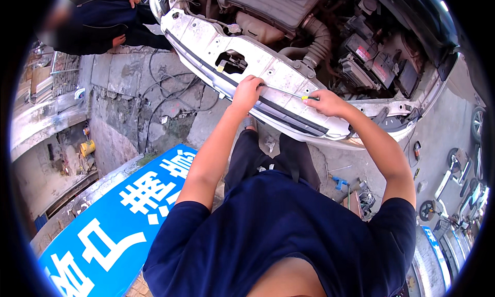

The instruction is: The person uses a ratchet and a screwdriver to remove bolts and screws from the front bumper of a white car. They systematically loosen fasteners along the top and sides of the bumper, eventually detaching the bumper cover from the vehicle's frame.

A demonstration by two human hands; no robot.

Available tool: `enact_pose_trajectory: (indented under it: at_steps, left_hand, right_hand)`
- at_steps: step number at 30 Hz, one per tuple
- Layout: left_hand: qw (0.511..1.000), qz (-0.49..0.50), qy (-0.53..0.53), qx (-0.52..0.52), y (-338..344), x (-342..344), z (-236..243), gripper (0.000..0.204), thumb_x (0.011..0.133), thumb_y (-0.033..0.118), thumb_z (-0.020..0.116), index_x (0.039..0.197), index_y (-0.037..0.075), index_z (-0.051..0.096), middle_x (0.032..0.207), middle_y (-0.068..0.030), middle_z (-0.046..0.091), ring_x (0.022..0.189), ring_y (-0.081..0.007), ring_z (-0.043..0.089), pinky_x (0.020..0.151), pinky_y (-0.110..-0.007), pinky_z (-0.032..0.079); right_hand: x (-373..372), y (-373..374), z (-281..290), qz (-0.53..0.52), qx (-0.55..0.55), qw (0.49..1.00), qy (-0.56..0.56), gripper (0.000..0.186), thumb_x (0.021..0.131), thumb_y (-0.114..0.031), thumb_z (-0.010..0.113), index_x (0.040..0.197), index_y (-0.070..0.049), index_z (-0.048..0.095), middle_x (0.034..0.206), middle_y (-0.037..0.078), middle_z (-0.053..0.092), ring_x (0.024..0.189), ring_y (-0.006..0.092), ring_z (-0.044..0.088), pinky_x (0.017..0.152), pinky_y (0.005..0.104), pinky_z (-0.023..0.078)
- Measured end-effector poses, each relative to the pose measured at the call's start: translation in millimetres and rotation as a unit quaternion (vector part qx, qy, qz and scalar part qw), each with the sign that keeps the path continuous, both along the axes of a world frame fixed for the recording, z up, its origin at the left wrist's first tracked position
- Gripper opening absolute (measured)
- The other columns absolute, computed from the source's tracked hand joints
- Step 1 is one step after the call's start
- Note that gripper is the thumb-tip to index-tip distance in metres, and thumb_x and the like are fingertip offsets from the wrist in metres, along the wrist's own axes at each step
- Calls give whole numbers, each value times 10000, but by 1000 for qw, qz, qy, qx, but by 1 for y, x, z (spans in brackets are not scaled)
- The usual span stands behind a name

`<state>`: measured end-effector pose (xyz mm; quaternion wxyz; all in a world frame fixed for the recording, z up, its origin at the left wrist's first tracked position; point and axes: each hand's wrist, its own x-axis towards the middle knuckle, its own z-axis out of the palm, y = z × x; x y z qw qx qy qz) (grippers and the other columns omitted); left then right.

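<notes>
One thin tool (290, 93), in between two hands, over one white car front (202, 40). Right hand (327, 102) closed on its yellow-and-black handle (306, 98). Left hand (247, 94) near other end, fingers bent; cannot tell if they pinch it. Hands well apart. One big blue sign (122, 222), one other person (98, 19), both off to left.

Upper centre: two bare hands, one left hand (249, 92) and one right hand (326, 103); one thin-shafted tool (310, 98). Across the top: one car (252, 54), with one thick ribbed hose (320, 41). Upper left: one co-worker (98, 18), with two hands (119, 40). Left: one yellow cylinder (87, 148). Lower left: one large blue sign (116, 214). Right of centre, below the middle: one small blue object (340, 183).
</notes>
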<state>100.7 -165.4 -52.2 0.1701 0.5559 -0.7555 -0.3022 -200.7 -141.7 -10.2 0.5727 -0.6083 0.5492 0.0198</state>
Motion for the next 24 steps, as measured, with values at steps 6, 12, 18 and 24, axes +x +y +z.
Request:
enact_pose_trajectory:
  at_steps: [6,12,18,24]
  left_hand:
    - [1000,-11,-14,12,0,1,2,163,798,56,658,950,44,715,949,-149,649,914,-347,634,822,-414,520]
    - [999,-27,-13,-21,-1,3,-2,181,774,21,700,954,27,721,928,-149,667,859,-340,651,779,-391,531]
    - [999,-41,-1,-32,-1,4,-4,169,784,22,693,951,16,721,922,-150,667,872,-339,649,796,-390,524]
    - [997,-73,-21,-23,-5,7,0,191,789,15,679,978,15,709,957,-144,665,899,-340,644,810,-392,521]
  right_hand:
    - [0,7,-2,56,-149,984,79,376,892,-475,597,1011,-126,673,736,180,666,682,362,657,595,476,508]
    - [-3,12,-10,130,-379,908,118,441,915,-474,612,963,-37,655,623,90,574,457,193,536,437,352,430]
    - [-1,7,-8,-61,202,976,-54,465,909,-505,576,974,-53,669,718,178,654,606,328,645,535,447,496]
    - [19,45,-35,-29,-237,970,-54,458,930,-458,604,945,-1,631,635,102,574,411,178,500,403,347,389]
